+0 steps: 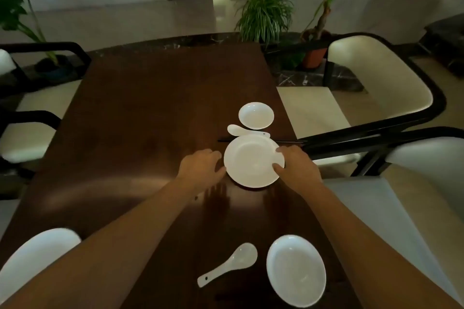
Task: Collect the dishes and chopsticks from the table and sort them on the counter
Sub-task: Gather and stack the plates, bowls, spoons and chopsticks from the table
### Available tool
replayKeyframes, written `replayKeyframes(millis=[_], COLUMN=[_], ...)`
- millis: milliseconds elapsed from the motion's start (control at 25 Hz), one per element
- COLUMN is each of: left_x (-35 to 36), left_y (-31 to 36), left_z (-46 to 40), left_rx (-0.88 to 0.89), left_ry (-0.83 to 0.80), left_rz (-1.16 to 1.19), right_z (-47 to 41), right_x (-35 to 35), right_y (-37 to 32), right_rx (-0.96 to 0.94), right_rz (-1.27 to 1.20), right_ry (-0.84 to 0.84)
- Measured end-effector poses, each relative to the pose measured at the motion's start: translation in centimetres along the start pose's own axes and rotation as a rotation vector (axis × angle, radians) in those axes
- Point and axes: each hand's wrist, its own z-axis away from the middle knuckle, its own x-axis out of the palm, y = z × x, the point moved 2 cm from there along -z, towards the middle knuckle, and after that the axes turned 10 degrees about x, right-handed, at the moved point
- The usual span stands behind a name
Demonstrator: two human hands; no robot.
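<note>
A white plate point(248, 162) lies on the dark wooden table point(140, 113). My right hand point(297, 168) grips its right rim, thumb and fingertips on top of the edge. My left hand point(200, 165) sits at the plate's left edge, fingers curled down toward the rim. Behind the plate lie black chopsticks point(288, 142), a white spoon point(241, 130) and a small white bowl point(256, 115). Near me are a second white spoon point(231, 264), a white bowl point(296, 269) and, at the lower left, part of another white dish point(35, 258).
Cream chairs with black frames stand on the right point(376, 78) and left point(22, 138) of the table. Potted plants point(266, 15) stand past the far end. Pale floor and a doorway lie beyond.
</note>
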Motion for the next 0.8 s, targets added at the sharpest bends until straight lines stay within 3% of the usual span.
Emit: replayKeyframes(millis=[160, 360, 520, 680, 800], left_x=[2.5, 6.5, 8.1, 8.1, 7.3], left_y=[-2.2, -2.5, -1.8, -1.9, -3.4], left_z=[-4.2, -6.1, -6.0, -4.7, -1.6], left_rx=[-0.328, -0.563, -0.73, -0.785, -0.784], left_ry=[-0.071, -0.11, 0.017, 0.145, 0.267], left_rz=[0.277, 0.742, 1.164, 1.277, 1.342], right_z=[-4.2, -5.9, -6.4, -6.0, -5.2], right_x=[2.1, 5.6, 6.8, 7.1, 7.3], right_y=[2.1, 3.7, 4.1, 3.5, 1.2], right_rx=[0.134, 0.328, 0.431, 0.512, 0.456], right_rz=[-0.113, -0.296, -0.457, -0.614, -0.681], right_ry=[-0.096, -0.17, -0.128, -0.101, -0.115])
